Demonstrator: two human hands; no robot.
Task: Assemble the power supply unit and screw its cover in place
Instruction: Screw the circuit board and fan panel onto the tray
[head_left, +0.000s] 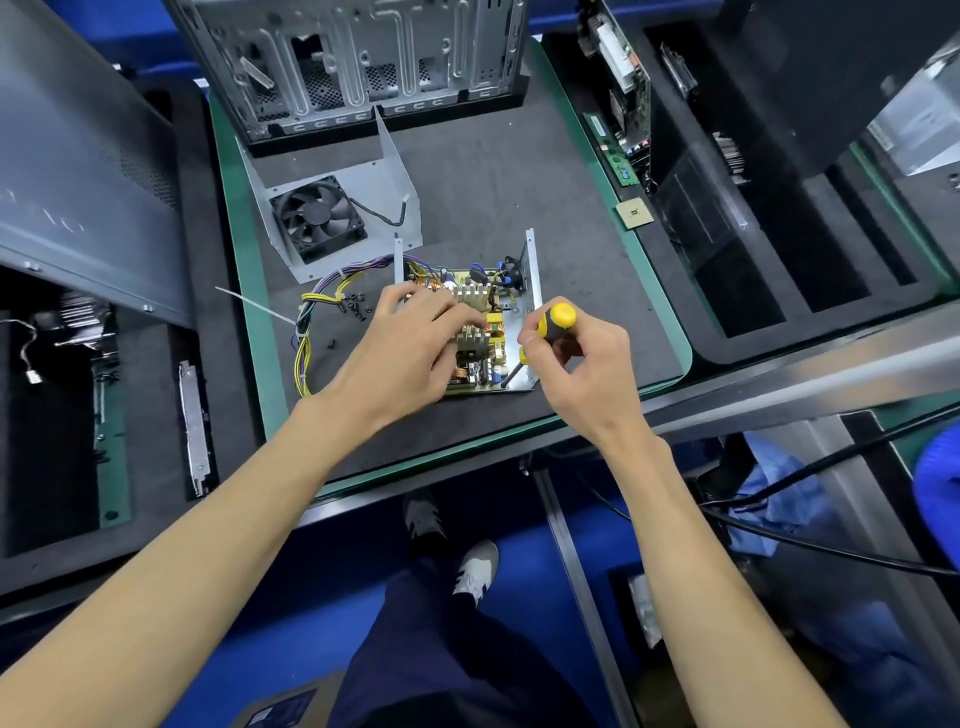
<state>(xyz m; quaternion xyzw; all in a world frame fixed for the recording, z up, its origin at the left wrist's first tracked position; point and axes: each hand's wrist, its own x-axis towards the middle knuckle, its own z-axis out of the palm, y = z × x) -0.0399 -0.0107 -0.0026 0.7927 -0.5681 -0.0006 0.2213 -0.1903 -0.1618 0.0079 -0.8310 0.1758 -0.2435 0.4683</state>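
Dark foam-topped bench (571, 208) w/ green edge, blue floor below, open PC chassis (363, 57) at far end. Nearest on the mat: right hand (576, 358) curled round yellow-black screwdriver (550, 325), shaft angled down-left, tip at near-right corner of PSU base tray (524, 332), prob. driving a board screw — tip contact too small to confirm. Left hand (410, 338) spread over the circuit board (480, 338), fingers pressing down on components near the heatsinks, steadying rather than gripping; nothing clamped in it. Board sits inside the tray, tray flat on mat at bench centre-front. Judged handling: tray thin sheet metal, light, stiff but sharp-edged, likely to skate on foam unless pinned; board rigid yet fragile — best held by edges or heatsink fins, not coils or caps. Wire harness (311, 332) floppy, trailing left of tray, liable to snag or get pinched under cover. Loose black screws (356, 304) just left of tray, tiny, easy to scatter. Further back: cover (363, 197) w/ fan (319, 215) lying apart from tray, fan lead (384, 210) loose; light, bulky, best lifted by side walls, keeping lead clear. Cover not yet on, so fitting + screwing still to do.
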